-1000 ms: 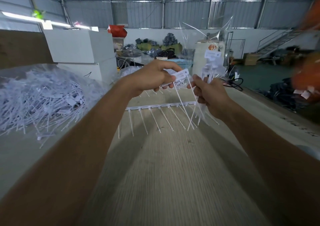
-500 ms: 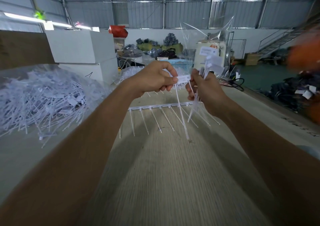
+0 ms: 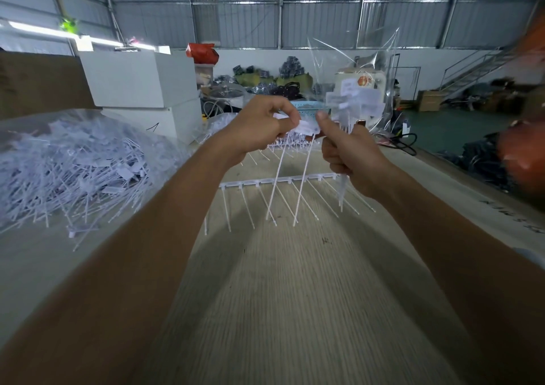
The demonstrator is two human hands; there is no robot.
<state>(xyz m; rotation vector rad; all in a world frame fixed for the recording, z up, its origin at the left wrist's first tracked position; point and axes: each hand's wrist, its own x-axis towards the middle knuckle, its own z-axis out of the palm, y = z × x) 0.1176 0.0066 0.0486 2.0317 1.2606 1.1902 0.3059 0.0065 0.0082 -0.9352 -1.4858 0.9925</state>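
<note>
left hand [image 3: 262, 131] fingers pinch white tag [image 3: 306, 127] | right hand [image 3: 351, 154] fingers grip clear bag [image 3: 374, 54] of tags [image 3: 354, 101] | bagged tag heap [image 3: 73, 163] at tabletop [image 3: 295, 296] left edge

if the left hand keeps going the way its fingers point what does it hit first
Probably the raised thumb of the right hand, which grips a tag bundle: the left hand, pinching a white tag, points straight at it; depth is unclear.

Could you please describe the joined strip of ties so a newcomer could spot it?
Find the wooden table; right of its heap of loose ties, below the left hand, lies the tie strip. Its ties are joined along one bar like a comb, not scattered.
</note>
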